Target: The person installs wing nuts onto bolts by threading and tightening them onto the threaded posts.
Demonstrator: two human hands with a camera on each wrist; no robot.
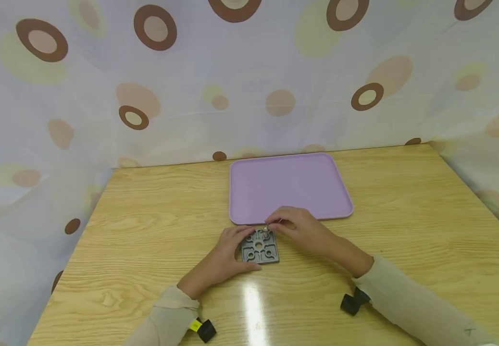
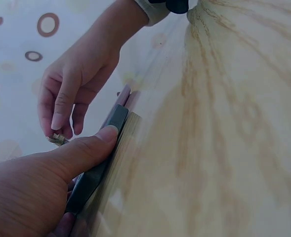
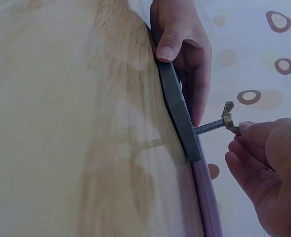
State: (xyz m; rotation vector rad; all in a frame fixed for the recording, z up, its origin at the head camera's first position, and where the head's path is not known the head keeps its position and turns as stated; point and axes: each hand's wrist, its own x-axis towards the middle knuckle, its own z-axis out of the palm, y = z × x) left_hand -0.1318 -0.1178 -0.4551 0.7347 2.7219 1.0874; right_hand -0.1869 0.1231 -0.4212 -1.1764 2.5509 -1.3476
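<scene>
A square grey metal plate [image 1: 260, 253] with a central hole and raised rings near its corners lies on the table. My left hand [image 1: 224, 257] grips it from the left, thumb at the near edge and fingers at the far edge. From the plate's face near its far right corner rises a threaded bolt [image 3: 209, 127], with a brass-coloured wing nut [image 3: 228, 121] on its outer end. My right hand [image 1: 303, 231] pinches one wing of this nut between thumb and fingers. In the left wrist view the right fingers partly cover the nut.
Just beyond the plate lies a purple tray [image 1: 288, 187], its near edge close to both hands. The wooden table [image 1: 158, 216] carries everything. A patterned curtain [image 1: 249, 72] hangs behind the table and along its sides.
</scene>
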